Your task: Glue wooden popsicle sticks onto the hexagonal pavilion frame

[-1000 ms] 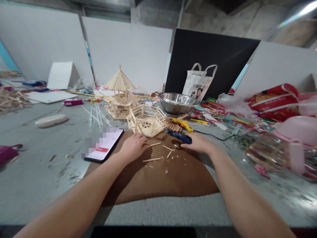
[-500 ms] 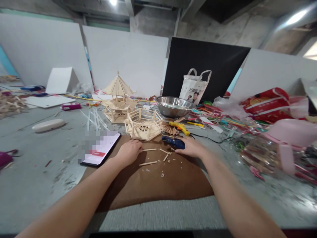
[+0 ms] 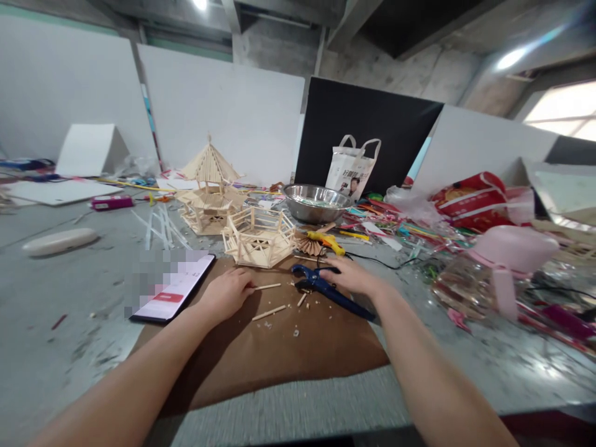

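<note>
My left hand (image 3: pixel 229 293) rests on the brown mat (image 3: pixel 261 372), fingers closed at the end of a thin wooden stick (image 3: pixel 268 286). Another short stick (image 3: pixel 269 313) lies just below it, and a small cut piece (image 3: pixel 302 300) sits among crumbs. On the right, a blue hand cutter (image 3: pixel 338 298) lies slanted across the mat. Over its handles reaches my right hand (image 3: pixel 349 274), fingers stretched out and apart, close to a stick (image 3: pixel 310 259) behind the cutter. Beyond the hands stands an open-topped wooden stick frame (image 3: pixel 261 239).
A roofed stick pavilion (image 3: pixel 212 186) stands behind the frame. A phone (image 3: pixel 174 288) lies left of my hand. Behind are a yellow glue gun (image 3: pixel 327 242), a folded fan-shaped piece (image 3: pixel 310 244) and a metal bowl (image 3: pixel 316 205). A pink-lidded jug (image 3: pixel 493 267) stands at right.
My right hand has let go of the blue cutter, which now lies with its handles pointing toward me. The left hand stays by its stick. The view has shifted slightly right.
</note>
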The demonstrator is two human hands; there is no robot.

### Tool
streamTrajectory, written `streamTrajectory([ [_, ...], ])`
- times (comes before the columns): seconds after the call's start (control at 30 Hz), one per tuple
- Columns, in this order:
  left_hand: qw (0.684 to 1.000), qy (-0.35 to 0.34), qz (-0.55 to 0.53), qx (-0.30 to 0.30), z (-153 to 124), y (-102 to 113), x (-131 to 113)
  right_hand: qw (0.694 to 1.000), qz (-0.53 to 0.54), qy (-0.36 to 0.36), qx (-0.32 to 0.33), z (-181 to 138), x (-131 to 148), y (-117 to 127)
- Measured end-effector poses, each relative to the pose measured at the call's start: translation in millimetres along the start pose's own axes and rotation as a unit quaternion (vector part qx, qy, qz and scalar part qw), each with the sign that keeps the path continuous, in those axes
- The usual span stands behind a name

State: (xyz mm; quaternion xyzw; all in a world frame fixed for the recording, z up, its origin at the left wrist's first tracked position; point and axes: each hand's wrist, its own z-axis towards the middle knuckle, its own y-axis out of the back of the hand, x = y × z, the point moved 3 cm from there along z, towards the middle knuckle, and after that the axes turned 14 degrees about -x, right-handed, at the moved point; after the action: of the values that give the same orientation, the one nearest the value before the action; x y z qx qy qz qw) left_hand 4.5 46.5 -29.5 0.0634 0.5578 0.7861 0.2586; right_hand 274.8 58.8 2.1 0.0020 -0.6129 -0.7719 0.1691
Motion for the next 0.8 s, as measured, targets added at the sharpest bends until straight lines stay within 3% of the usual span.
streamTrajectory([
  [0.1, 1.000, 0.009, -0.002, 0.003, 0, -1, -1, 0.994, 0.015, -0.048, -0.096, 3, -13, 13],
  [0.17, 1.000, 0.010, -0.003, 0.005, 0, -1, -2, 0.989, -0.002, -0.076, -0.127, 5, -22, 15],
  [0.33, 1.000, 0.009, 0.003, 0.014, 0, -2, -4, 0.991, -0.024, -0.075, -0.111, 19, -32, 4],
  [0.6, 1.000, 0.012, -0.006, 0.018, -2, -2, -7, 0.995, -0.056, -0.036, -0.076, 59, -19, -7],
  [0.8, 0.999, 0.019, -0.022, 0.019, -2, 1, -11, 0.991, -0.075, -0.024, -0.109, 98, -19, 2],
])
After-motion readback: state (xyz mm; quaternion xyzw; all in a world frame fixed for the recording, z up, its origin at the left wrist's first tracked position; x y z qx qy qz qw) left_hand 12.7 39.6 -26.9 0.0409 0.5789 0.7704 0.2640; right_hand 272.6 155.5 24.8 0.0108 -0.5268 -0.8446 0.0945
